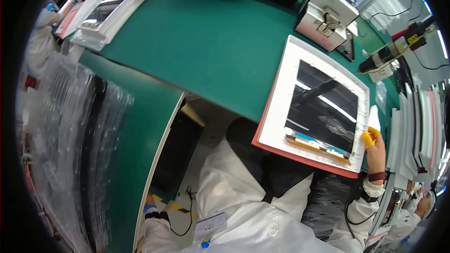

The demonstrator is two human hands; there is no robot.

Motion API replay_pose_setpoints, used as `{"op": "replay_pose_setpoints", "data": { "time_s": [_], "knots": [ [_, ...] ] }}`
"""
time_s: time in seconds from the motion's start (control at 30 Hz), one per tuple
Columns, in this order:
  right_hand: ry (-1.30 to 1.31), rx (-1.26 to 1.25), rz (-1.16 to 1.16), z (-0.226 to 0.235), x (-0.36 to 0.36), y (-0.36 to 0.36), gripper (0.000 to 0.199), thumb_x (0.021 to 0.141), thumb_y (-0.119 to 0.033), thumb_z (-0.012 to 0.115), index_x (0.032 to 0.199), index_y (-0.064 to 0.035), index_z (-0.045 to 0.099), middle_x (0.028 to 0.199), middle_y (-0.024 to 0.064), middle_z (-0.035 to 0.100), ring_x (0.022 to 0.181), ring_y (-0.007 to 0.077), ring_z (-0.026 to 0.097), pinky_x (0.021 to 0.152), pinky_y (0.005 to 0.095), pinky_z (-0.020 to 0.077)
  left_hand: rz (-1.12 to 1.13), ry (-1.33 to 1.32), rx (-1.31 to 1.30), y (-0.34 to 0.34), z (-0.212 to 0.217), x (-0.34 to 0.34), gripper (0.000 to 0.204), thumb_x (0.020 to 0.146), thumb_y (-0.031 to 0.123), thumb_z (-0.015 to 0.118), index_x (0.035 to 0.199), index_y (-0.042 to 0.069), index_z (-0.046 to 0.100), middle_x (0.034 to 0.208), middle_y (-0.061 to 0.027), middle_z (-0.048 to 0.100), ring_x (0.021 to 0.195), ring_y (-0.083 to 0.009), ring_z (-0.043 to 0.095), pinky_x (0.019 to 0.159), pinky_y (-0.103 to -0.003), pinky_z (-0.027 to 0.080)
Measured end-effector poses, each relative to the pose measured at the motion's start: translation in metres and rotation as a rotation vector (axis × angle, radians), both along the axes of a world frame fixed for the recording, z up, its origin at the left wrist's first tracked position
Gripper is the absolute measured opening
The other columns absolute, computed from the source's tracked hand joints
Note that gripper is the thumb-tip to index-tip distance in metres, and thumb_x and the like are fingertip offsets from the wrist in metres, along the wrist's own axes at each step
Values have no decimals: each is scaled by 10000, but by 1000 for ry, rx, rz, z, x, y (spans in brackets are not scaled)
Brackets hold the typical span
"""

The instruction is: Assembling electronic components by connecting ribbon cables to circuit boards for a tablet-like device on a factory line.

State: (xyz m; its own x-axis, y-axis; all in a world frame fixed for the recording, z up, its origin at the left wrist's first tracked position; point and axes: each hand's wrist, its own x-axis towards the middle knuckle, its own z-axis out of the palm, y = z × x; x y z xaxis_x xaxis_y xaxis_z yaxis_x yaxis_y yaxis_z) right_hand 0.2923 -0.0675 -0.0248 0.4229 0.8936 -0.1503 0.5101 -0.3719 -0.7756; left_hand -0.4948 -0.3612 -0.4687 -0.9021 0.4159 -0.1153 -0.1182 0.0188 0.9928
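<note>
The right hand (375, 152) is held against the right edge of a white tray (276, 112). Two fingertips (368, 138) in yellow finger cots are pinched on that edge near its lower corner, so the tray is grasped there. A dark band is worn at the wrist, above a white elastic cuff. One dark glossy panel (323, 107) is seated in the tray, with a thin orange and teal strip (318, 145) along its lower edge. A red sheet (300, 157) is seen beneath the tray as a rim along the left and lower sides. The tray lies at the near edge of the green bench (211, 42), partly overhanging it, above the person's lap.

The left hand (150, 204) is low on the left, beside the edge of a second green surface (136, 140). A blue cot is worn on one finger and a dark band at the wrist. Whether anything is gripped cannot be told, since the fingers are mostly hidden.

One white rectangular badge (210, 227) is clipped to the front of the white coat. One strip of yellow and black striped tape (176, 207) is laid on the floor near the left hand.

At the far left corner of the bench, a stack of white trays (119, 7) is set, their count unclear. One white boxy machine (326, 14) stands at the far right, and one powered screwdriver (393, 49) hangs beside it. Upright white trays (417, 126) are racked at the right. Clear plastic wrapping (70, 136) is draped at the left.
</note>
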Motion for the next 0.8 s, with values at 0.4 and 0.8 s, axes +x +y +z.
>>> {"op": "replay_pose_setpoints", "data": {
  "time_s": [0.4,0.8],
  "knots": [
    [-143,90,-100,2,-13,-10,290,916,-83,611,1188,-10,539,923,18,598,737,56,506,631,190,389,-835,719,-1661,115,-34,121,407,790,137,672,1127,6,486,1144,-200,566,1115,-370,569,932,-430,493],
    [-414,100,-116,7,-15,-3,148,831,-72,682,892,45,616,762,129,646,678,196,614,620,303,474,-1131,287,-110,267,320,316,148,844,47,679,978,10,628,805,-46,648,718,-115,603,650,-252,483]
  ]
}}
